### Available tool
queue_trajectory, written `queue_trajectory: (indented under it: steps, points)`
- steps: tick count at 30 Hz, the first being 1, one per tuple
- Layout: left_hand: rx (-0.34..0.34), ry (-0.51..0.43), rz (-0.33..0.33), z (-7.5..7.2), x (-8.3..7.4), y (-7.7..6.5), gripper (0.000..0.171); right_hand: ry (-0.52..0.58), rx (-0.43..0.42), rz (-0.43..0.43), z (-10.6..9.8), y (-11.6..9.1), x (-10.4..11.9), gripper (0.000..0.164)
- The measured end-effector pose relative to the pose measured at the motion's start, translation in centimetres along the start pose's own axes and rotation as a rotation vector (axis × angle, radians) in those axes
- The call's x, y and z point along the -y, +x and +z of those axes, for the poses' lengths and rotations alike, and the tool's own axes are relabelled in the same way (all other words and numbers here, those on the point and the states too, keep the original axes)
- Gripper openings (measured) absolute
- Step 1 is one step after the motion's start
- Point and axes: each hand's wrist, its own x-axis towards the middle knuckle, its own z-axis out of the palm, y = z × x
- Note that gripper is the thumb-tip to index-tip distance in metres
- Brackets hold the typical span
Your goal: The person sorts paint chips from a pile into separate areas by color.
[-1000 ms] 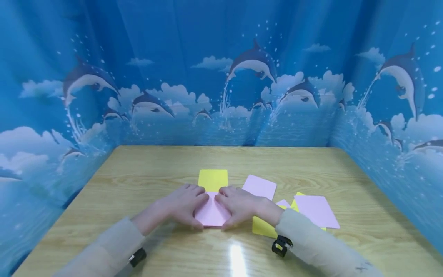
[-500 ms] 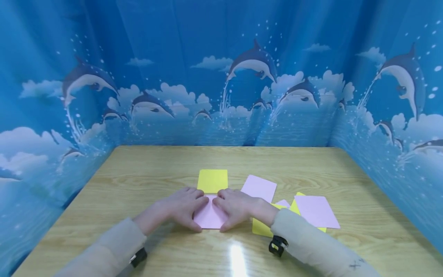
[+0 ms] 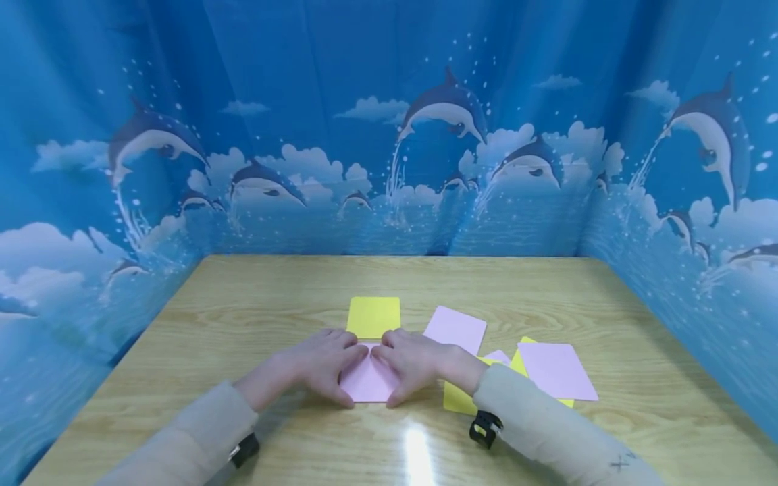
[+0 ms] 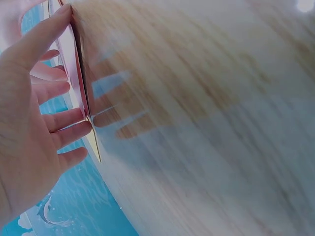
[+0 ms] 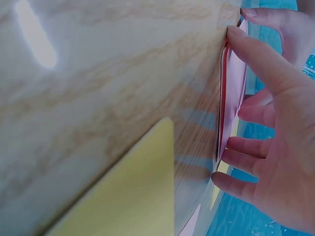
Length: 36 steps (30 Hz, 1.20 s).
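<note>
A pink square card (image 3: 368, 385) lies at the middle of the table, in front of a yellow square card (image 3: 373, 317). My left hand (image 3: 325, 364) holds the pink card's left side, thumb at its near corner and fingers towards the far edge. Mirroring that, my right hand (image 3: 416, 363) holds the right side. From the right wrist, a thin red layer (image 5: 224, 73) shows beneath the pink surface, along the near edge. The left thumb (image 4: 42, 37) touches the near edge in the left wrist view. Both hands partly cover the card's sides.
To the right lie a tilted pink card (image 3: 456, 329), a yellow card (image 3: 458, 399) partly under my right forearm, and another pink card (image 3: 558, 371) overlapping yellow. A blue dolphin-print curtain (image 3: 389, 169) surrounds the wooden table (image 3: 273, 290) at the back and sides.
Both hands and the pink card have slid slightly towards me and a little left, baring more of the yellow card behind. Over the last half second they have barely moved.
</note>
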Motion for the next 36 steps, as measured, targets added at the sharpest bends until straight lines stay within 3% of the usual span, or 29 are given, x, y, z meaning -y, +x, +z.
queue_trajectory:
  steps: [17, 24, 30, 36]
  points:
    - [0.02, -0.024, -0.022, 0.0, 0.1, 0.1, 0.086, -0.001, 0.001, 0.006, 0.0, 0.0, -0.1, 0.078]
    - [0.028, -0.039, -0.071, -0.4, 0.0, 0.2, 0.088, -0.012, -0.01, 0.011, -0.1, -0.3, -0.3, 0.08]
    - [-0.031, -0.008, -0.036, -0.7, -0.1, 0.1, 0.085, 0.003, -0.01, 0.035, -0.5, -0.7, -0.3, 0.085]
    - [-0.112, 0.093, 0.021, -0.9, -0.4, 0.8, 0.081, -0.026, -0.05, 0.051, -0.7, -1.3, -0.8, 0.081]
